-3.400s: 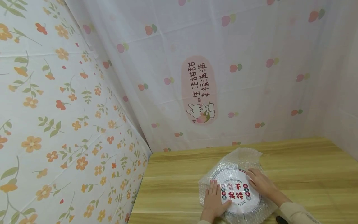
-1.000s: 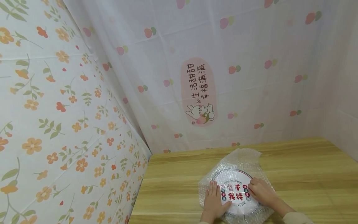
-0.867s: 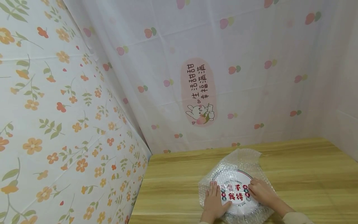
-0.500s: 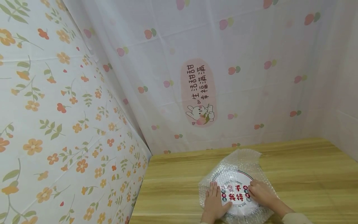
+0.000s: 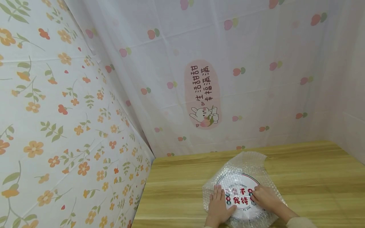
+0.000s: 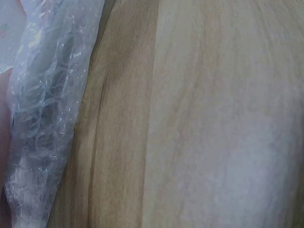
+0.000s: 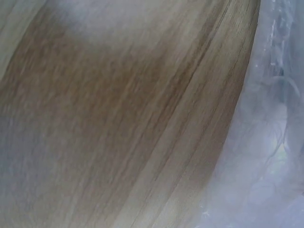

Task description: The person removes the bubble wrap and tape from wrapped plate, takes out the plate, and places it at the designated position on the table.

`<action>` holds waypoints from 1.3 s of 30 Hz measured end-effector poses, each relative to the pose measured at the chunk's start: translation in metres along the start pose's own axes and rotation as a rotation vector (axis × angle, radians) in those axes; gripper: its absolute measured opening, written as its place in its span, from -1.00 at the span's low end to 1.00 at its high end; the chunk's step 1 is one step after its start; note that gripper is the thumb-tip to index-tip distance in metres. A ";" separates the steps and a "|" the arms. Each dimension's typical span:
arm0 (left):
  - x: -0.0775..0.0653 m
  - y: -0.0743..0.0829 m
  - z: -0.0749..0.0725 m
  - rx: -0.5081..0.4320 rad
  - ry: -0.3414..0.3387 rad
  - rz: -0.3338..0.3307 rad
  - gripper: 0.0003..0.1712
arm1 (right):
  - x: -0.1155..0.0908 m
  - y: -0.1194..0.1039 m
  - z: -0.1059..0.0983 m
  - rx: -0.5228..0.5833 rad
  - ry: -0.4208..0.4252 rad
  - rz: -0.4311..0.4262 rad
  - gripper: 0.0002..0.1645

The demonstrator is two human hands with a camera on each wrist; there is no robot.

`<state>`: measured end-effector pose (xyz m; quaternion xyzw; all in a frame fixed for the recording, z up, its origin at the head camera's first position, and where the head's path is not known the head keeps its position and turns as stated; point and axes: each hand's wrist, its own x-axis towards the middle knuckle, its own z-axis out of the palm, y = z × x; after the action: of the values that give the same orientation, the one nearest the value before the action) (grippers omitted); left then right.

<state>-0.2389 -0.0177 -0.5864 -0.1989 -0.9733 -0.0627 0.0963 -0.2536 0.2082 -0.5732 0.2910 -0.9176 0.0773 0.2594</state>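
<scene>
A round white plate with red Chinese characters and a thin coloured rim line lies on the table inside clear bubble wrap. My left hand rests flat along the plate's left side, fingers straight and thumb spread over the wrap. On the opposite side my right hand has its fingers curled and pinches the wrap near the plate's right edge; its fingertips are mostly hidden. In the left wrist view a fold of bubble wrap stands at the left. The right wrist view shows blurred bubble wrap at its right side.
The wood-grain table reaches back to a white curtain with a fruit pattern and a pink rabbit print. A flowered cloth hangs along the left side. Another pale cloth closes off the right.
Earlier my right hand's fingers lay spread at the plate's upper right; now they are curled and slightly lower. A dark object by my right sleeve has left view. My left hand stays put.
</scene>
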 end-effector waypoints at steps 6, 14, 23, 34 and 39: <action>-0.001 0.000 -0.002 0.010 0.005 0.004 -0.11 | -0.001 0.000 0.001 0.009 -0.024 0.010 -0.65; 0.000 0.000 0.000 0.007 -0.004 0.002 -0.10 | -0.001 -0.001 0.001 0.011 -0.004 -0.023 -0.65; 0.000 -0.001 0.002 0.013 0.002 0.000 -0.10 | -0.001 -0.004 -0.002 0.047 -0.023 -0.024 -0.67; 0.001 0.000 0.003 -0.013 -0.028 -0.019 -0.08 | -0.002 -0.006 -0.001 0.054 -0.028 -0.023 -0.68; 0.002 -0.001 0.007 -0.001 -0.033 -0.022 -0.08 | -0.002 -0.004 0.000 0.014 -0.075 -0.031 -0.67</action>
<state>-0.2421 -0.0165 -0.5925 -0.1893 -0.9768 -0.0611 0.0796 -0.2499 0.2064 -0.5740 0.3098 -0.9215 0.0688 0.2239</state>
